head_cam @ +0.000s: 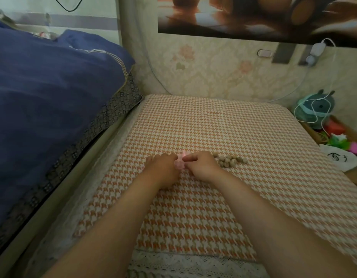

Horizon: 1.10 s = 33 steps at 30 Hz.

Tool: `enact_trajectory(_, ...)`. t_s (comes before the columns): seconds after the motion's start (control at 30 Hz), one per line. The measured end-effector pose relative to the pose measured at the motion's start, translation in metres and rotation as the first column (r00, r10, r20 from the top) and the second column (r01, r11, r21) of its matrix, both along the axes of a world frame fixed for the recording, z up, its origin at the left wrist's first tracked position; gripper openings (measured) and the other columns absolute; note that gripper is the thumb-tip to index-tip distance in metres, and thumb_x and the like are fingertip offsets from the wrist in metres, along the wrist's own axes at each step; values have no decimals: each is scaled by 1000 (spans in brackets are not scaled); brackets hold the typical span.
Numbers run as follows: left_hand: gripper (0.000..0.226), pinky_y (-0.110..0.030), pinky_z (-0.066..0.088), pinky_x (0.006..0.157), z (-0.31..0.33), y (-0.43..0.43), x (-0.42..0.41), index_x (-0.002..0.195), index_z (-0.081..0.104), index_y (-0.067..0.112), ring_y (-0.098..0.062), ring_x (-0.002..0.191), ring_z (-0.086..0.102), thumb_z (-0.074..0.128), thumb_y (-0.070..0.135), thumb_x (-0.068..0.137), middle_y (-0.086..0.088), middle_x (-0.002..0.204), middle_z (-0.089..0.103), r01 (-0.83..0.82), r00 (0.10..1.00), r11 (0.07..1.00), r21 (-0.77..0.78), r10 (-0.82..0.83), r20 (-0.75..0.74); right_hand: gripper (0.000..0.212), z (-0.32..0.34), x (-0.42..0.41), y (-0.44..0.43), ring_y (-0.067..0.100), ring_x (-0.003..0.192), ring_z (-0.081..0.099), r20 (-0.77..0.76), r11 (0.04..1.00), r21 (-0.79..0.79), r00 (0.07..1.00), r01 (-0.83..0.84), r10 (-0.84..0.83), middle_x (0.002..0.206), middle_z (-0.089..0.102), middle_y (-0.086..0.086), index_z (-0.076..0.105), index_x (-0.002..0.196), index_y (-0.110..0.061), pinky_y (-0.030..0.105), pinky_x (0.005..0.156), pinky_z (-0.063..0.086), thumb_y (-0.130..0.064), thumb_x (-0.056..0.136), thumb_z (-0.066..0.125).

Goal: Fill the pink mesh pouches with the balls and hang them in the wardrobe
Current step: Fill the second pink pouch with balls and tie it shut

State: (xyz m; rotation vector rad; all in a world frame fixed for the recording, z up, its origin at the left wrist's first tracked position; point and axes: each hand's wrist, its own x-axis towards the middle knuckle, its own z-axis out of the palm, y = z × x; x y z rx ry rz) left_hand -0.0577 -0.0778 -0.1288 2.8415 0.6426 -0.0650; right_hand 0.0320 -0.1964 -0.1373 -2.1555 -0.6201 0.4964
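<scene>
Hands meet near frame centre over the houndstooth cloth (253, 137).

Grip: the left hand (163, 167) and right hand (201, 165) sit knuckle to knuckle with fingers curled in. Each pinches an edge of one pink mesh pouch (179, 161), which is bunched small between them. Whether the pouch rests on the cloth or is lifted just clear, I cannot tell.

Balls (229, 160): a loose tan cluster on the cloth at 3 o'clock from the right hand, just beside it and not touching.

Step in hand, as I judge it: working the pouch mouth open for filling. No ball shows inside.

Risks from here:
- The balls lie free on a flat cloth. A brush from the right wrist could send them rolling toward the 3 o'clock edge, into the clutter around the teal plush toy (316, 109) and white bag (342, 157).
- The mesh looks thin, so pulling the two edges apart too hard could snag or tear it.
- Releasing one hand to fetch balls may let the mouth collapse shut.

Not resolved:
- The pouch mouth and any drawstring are hidden behind the fingers, and the fingertips of both hands are mostly out of sight.
- The ball count is too blurred to take.
- No second pouch is seen and the wardrobe is out of view.
- The blue duvet (53, 87) fills the 9 o'clock side and hides whatever lies beneath it.
</scene>
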Motion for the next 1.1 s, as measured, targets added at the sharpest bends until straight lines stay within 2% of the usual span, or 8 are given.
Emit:
enact_trajectory(0.1, 51, -42, 31, 113, 3, -3, 0, 147, 38, 26, -25, 131, 47, 48, 35, 97, -2, 145, 51, -34, 986, 998, -54, 43, 159, 22, 7, 3, -9, 13, 71, 72, 35, 996, 70, 998, 48, -50, 97, 76, 3, 78, 112, -16, 28, 69, 59, -15, 100, 60)
enact_trajectory(0.17, 55, -41, 37, 109, 5, -5, -1, 148, 34, 26, -25, 133, 44, 52, 31, 97, -3, 147, 46, -5, 947, 996, -94, 35, 318, 17, 13, 6, -18, 7, 68, 73, 124, 994, 109, 992, 22, -36, 101, 76, -4, 79, 103, -21, 23, 64, 55, -15, 98, 64)
enact_trajectory(0.27, 59, -36, 38, 107, 11, -10, -1, 146, 36, 30, -21, 135, 39, 60, 20, 93, 1, 147, 43, 148, 875, 974, -172, -48, 482, 25, 24, 6, -38, 0, 72, 67, 302, 991, 85, 950, -108, 78, 85, 70, -14, 70, 83, -32, 18, 68, 50, -10, 93, 69)
enact_trajectory(0.5, 29, -28, 47, 83, 27, -41, 4, 113, 57, 31, -7, 103, 54, 56, 15, 89, 14, 115, 58, 367, 808, 916, -161, -229, 542, 25, 43, 3, -78, 5, 75, 64, 525, 959, -44, 811, -279, 260, 82, 66, -10, 48, 87, -26, 36, 70, 56, -9, 94, 65)
enact_trajectory(0.67, 15, -21, 46, 65, 35, -49, 10, 93, 72, 21, -7, 76, 60, 57, 22, 92, 12, 81, 65, 263, 863, 933, -244, -114, 492, 31, 52, 11, -90, 5, 77, 66, 482, 964, 100, 859, -247, 171, 91, 68, -12, 49, 93, -33, 21, 66, 55, -9, 91, 67)
enact_trajectory(0.8, 31, -21, 40, 48, 33, -48, 12, 80, 72, 13, -8, 48, 50, 55, 33, 96, 0, 59, 60, 149, 896, 937, -317, 8, 443, 25, 41, 28, -97, 5, 68, 60, 428, 975, 213, 903, -60, -38, 98, 63, -12, 58, 102, -31, 19, 62, 52, -8, 94, 62)
enact_trajectory(0.97, 41, -18, 28, 37, 33, -37, 17, 79, 76, 5, -14, 36, 41, 54, 33, 99, 5, 45, 57, -4, 872, 913, -408, 203, 446, 23, 13, 55, -101, 8, 94, 59, 474, 998, -44, 880, 46, -19, 121, 63, -8, 68, 110, -30, 34, 86, 53, -15, 97, 57)
enact_trajectory(1.1, 38, -19, 31, 43, 32, -31, 17, 72, 67, -5, -17, 43, 39, 60, 28, 91, -8, 50, 47, -26, 860, 912, -410, 230, 456, 44, 2, 66, -89, 24, 136, 40, 578, 946, -293, 814, 141, 57, 148, 48, 0, 53, 139, -35, 47, 111, 32, -44, 96, 55)
